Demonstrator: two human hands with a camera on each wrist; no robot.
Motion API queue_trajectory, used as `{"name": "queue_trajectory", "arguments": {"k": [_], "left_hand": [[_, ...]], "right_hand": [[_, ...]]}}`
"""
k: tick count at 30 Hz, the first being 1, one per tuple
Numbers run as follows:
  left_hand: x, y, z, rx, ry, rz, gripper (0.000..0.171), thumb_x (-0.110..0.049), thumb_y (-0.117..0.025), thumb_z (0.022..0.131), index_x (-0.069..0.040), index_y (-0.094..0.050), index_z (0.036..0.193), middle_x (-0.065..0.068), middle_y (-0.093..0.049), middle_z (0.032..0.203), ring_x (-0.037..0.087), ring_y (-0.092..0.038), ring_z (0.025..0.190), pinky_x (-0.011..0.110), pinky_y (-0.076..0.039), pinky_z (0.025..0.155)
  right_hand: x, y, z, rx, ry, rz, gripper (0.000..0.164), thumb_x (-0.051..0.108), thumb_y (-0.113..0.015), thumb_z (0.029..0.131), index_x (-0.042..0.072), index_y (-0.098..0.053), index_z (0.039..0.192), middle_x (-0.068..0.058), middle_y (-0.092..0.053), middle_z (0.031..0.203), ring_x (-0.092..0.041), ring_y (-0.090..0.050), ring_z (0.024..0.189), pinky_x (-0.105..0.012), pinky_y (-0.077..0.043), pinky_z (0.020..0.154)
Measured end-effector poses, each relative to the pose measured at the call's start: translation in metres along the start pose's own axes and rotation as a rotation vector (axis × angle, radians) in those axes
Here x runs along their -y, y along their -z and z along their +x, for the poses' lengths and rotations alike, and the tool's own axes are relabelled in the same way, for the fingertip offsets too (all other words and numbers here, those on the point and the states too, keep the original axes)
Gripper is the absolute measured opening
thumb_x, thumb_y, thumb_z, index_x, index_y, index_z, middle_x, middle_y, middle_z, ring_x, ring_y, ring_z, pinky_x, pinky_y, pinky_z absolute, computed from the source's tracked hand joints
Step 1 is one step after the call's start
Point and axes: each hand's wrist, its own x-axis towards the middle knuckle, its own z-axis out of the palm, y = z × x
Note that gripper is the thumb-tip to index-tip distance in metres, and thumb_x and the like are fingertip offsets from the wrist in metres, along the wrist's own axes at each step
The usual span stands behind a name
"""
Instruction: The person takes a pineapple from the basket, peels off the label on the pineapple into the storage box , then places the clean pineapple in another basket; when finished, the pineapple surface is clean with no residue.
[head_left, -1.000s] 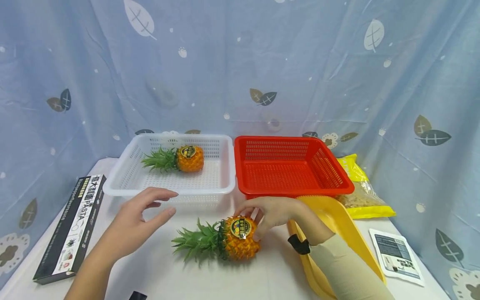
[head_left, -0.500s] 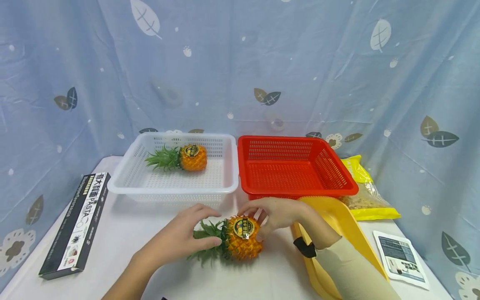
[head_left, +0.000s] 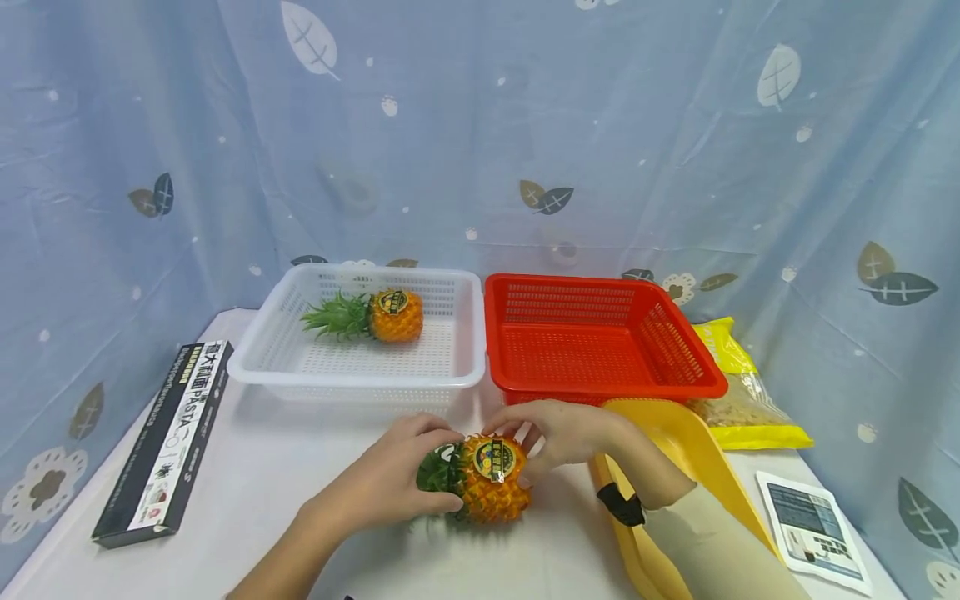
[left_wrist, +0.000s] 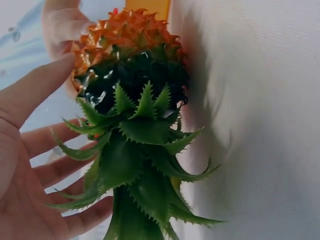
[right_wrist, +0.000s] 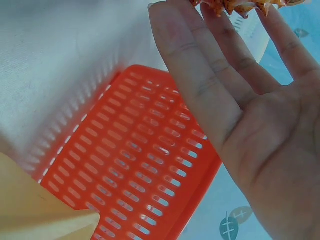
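Note:
A small orange pineapple with a dark and gold label lies on its side on the white table. Its green crown points left, partly covered in the head view by my left hand. That hand holds the fruit around the crown end, thumb near the orange body and fingers behind the leaves. At the other end my right hand grips the fruit between thumb and fingers. Most of the pineapple is out of frame in the right wrist view, where only its spiky edge shows above the fingertips.
Behind stand a white basket with another pineapple inside, and a red basket. A yellow tray lies under the right forearm. A black pasta box is at left; a yellow bag and a white pouch are at right.
My left hand has moved right, from beside the pineapple onto its crown end. My right hand has stayed on the fruit's right end. The whole head view has shifted slightly.

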Motion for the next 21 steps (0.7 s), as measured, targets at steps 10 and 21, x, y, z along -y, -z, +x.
{"name": "queue_trajectory", "arguments": {"k": [10,21], "left_hand": [[-0.0005,-0.003,0.0046,0.017,-0.006,0.027,0.063,-0.038,-0.088,0.081,-0.015,-0.066,0.135,0.002,-0.064,0.13,0.025,-0.059,0.122,0.052,-0.051,0.105],[-0.0019,-0.0051,0.0046,0.022,-0.002,0.014,0.064,-0.035,-0.088,0.08,-0.013,-0.063,0.134,-0.001,-0.063,0.129,0.022,-0.059,0.121,0.049,-0.051,0.106]], "right_hand": [[0.0017,0.0019,-0.0047,-0.04,0.021,-0.031,0.057,0.016,-0.082,0.084,0.019,-0.063,0.138,0.003,-0.067,0.126,-0.02,-0.063,0.114,-0.035,-0.058,0.093],[0.0066,-0.0021,0.0014,-0.173,0.051,-0.055,0.019,0.03,-0.075,0.093,0.018,-0.076,0.108,0.007,-0.073,0.103,-0.014,-0.068,0.094,-0.025,-0.059,0.08]]}}
